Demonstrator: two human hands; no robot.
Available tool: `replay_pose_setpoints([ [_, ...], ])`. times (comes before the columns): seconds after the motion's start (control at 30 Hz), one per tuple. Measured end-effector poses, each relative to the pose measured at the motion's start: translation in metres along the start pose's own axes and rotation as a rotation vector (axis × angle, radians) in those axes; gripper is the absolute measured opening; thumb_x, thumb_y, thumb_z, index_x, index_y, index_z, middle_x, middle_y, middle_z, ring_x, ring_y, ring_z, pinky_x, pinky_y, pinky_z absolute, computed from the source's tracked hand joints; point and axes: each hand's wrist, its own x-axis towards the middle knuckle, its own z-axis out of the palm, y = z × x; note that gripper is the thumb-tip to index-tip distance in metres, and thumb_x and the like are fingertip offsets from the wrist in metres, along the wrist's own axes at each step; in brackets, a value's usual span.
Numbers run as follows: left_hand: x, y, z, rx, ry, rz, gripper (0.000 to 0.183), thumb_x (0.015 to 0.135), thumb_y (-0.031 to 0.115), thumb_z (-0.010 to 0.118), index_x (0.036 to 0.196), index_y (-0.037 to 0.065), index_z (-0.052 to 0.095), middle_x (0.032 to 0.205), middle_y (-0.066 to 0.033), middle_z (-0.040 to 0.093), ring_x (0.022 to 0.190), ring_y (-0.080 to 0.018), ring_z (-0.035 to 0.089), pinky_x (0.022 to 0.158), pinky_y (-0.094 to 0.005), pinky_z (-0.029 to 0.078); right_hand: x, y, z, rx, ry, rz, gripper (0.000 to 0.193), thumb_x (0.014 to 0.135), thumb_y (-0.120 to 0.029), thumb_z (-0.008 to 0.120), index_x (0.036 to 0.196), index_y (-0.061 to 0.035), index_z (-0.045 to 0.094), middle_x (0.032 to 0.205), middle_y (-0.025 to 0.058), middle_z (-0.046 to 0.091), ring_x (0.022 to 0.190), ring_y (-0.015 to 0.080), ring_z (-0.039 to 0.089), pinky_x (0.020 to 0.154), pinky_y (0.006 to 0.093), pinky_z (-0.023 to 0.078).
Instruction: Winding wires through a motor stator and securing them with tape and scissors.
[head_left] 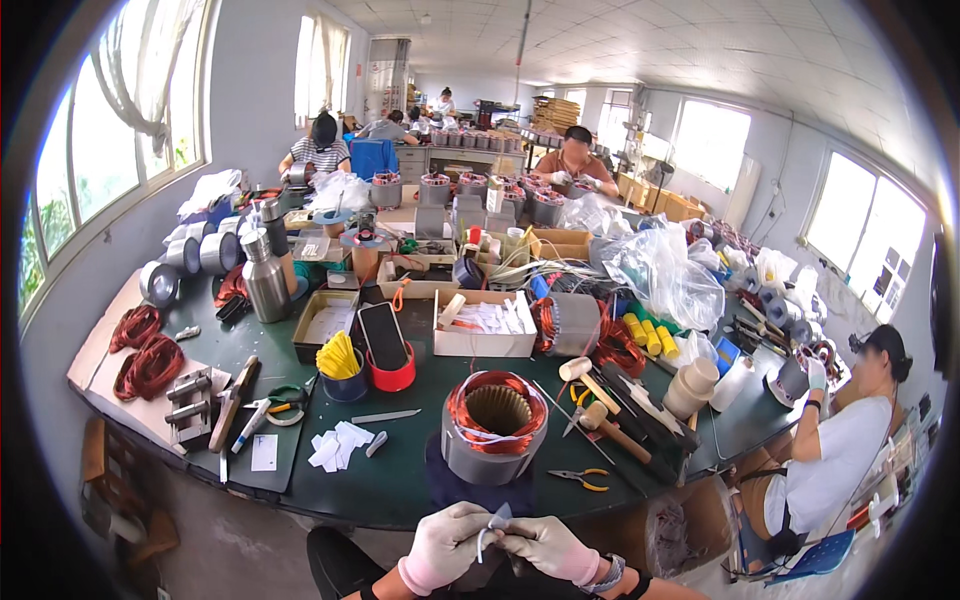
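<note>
My left hand (447, 541) and my right hand (549, 546), both in pale gloves, meet just off the table's front edge. Their fingers pinch a small folded piece of grey-white sheet (501, 516) between them; a narrow white end hangs below, and its exact kind is unclear. Straight ahead of them, a motor stator (492, 462) with red-copper windings stands upright on a dark pad. Left of the stator lie a loose pile of white paper slips (340, 446) and a slim metal blade (386, 415). Yellow-handled pliers (580, 478) rest to its right.
A wooden mallet (626, 445) and long tools crowd the right side. Behind the stator stand a box of white slips (484, 325), a phone (383, 336) and another stator (567, 324). Copper coils (150, 367) lie at left. A co-worker (835, 450) sits at right; others work farther back.
</note>
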Motion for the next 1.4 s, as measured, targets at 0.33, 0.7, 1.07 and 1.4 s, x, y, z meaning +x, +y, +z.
replay_pose_setpoints([
  [0.33,-0.009,-0.010,-0.028,-0.323,0.189,-0.271,0.013,0.099,0.005,0.070,0.103,-0.006,0.076,0.103,-0.0111,0.079,0.090,-0.0156,0.075,0.081,-0.0298,0.060,0.007,-0.037,0.014,-0.634,0.089,-0.482,0.034,0.097,-0.025,0.076,0.121,-0.0024,0.069,0.098,0.0129,0.072,0.089,0.0226,0.072,0.078,0.0348,0.057],
  [0.7,-0.011,-0.009,-0.050,-0.514,0.313,-0.590,0.015,0.107,0.003,0.051,0.109,-0.007,0.061,0.099,-0.0164,0.074,0.078,-0.0196,0.075,0.060,-0.0273,0.057,0.054,-0.017,-0.014,-1.337,0.703,-0.856,0.028,0.086,-0.014,0.076,0.113,-0.0075,0.071,0.111,0.0105,0.067,0.110,0.0318,0.065,0.091,0.0437,0.055],
  [1.07,-0.019,-0.026,-0.070,-0.405,0.345,-0.591,0.016,0.100,-0.008,0.050,0.106,-0.008,0.065,0.093,-0.0173,0.073,0.077,-0.0251,0.076,0.068,-0.0354,0.064,0.062,-0.026,0.005,-1.343,0.671,-0.829,0.034,0.084,-0.019,0.076,0.114,-0.0055,0.068,0.109,0.0104,0.065,0.108,0.0313,0.064,0.090,0.0438,0.054],
  [1.4,0.046,-0.002,-0.046,-0.123,0.220,-0.303,0.016,0.102,0.008,0.065,0.108,-0.006,0.071,0.095,-0.0084,0.074,0.080,-0.0089,0.065,0.071,-0.0233,0.049,0.049,-0.019,0.013,-1.127,0.448,-0.927,0.035,0.089,-0.018,0.061,0.119,-0.0023,0.067,0.129,0.0120,0.066,0.116,0.0281,0.066,0.091,0.0371,0.057],
])
